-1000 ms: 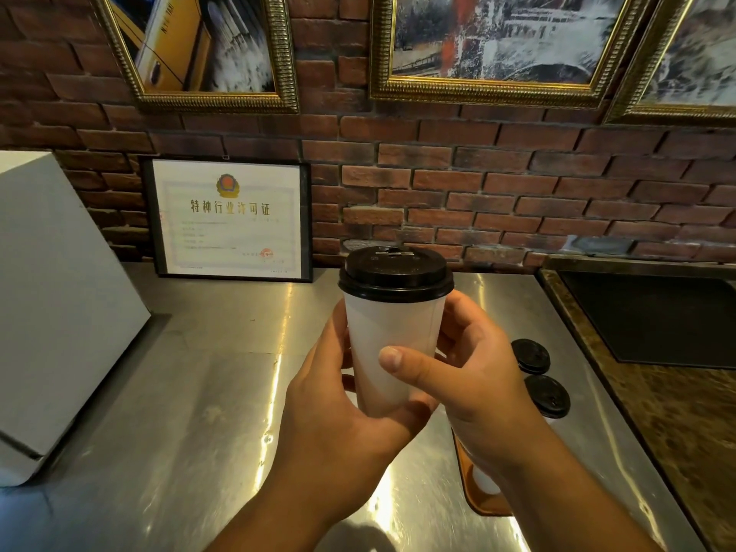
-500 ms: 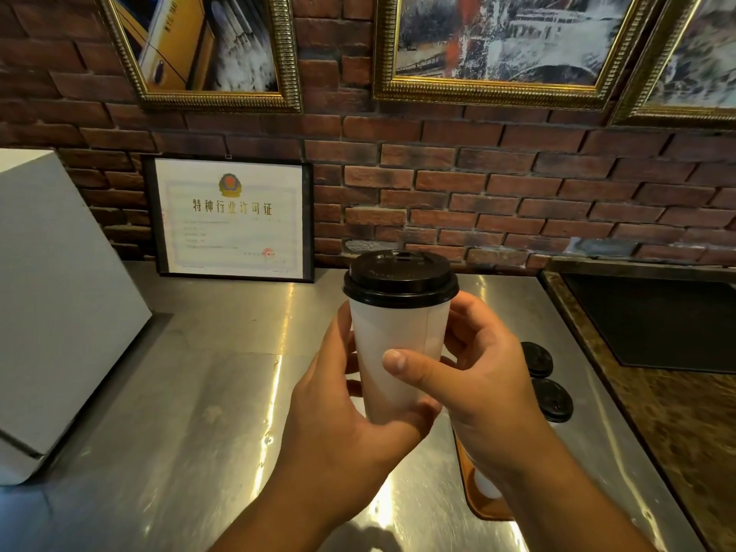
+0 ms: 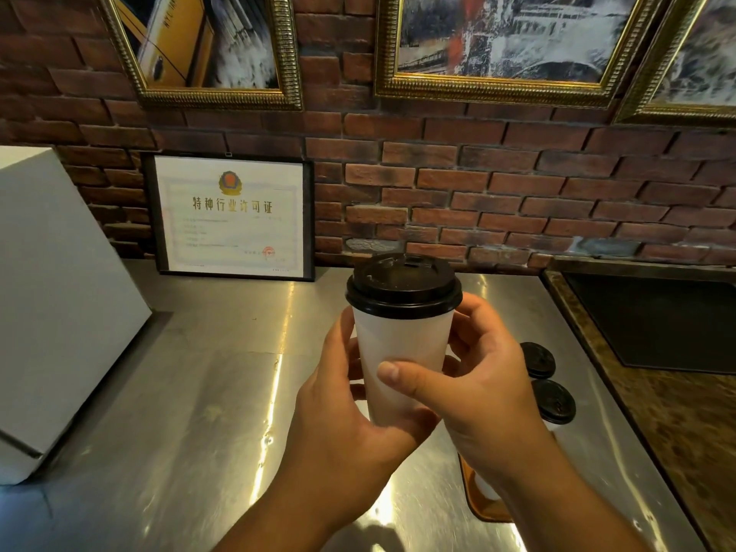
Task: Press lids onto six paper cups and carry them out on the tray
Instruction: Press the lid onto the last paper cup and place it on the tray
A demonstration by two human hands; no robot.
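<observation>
White paper cup (image 3: 402, 364) with a black lid (image 3: 403, 286) seated on it is held upright above the steel counter (image 3: 191, 392); left hand (image 3: 350, 424) and right hand (image 3: 484, 392) both wrap curled fingers around it, lidded cups (image 3: 554, 402) on the tray (image 3: 488, 507) just right

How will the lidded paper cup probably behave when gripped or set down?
The paper cup, being only paper, probably dents if squeezed. Its black lid likely stiffens the rim. Tall with a narrower base, it may tip easily.

Lidded cups (image 3: 553, 400) on tray (image 3: 488, 507), right of box (image 3: 59, 312).
</observation>
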